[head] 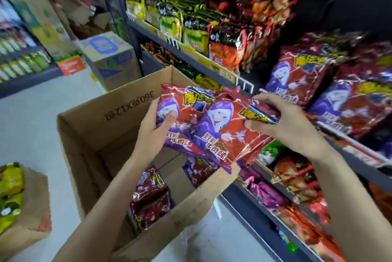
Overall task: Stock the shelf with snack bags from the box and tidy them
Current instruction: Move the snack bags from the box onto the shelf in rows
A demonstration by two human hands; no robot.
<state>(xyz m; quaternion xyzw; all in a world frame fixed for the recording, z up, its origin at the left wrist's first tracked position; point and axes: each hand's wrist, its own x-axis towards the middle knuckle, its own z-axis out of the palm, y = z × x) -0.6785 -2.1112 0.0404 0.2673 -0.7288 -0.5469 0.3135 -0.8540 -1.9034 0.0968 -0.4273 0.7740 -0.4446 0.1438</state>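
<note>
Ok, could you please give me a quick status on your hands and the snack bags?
Left hand and right hand gripping two snack bags above the open box. More bags in box. Matching bags on shelf, right. Path clear.

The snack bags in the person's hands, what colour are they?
Red snack bags with a purple figure and yellow lettering, seen in the head view.

Pale floor [31, 126] carries open cardboard box [84, 126]; shelf [347, 134] holds snack bags [347, 100].

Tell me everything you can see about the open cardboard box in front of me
The cardboard box is plain brown corrugated board, standing open on the pale floor beside the shelf. Black print runs upside down along its far wall. It is mostly emptied: a few red snack bags lie inside. My forearms cross above it.
</note>
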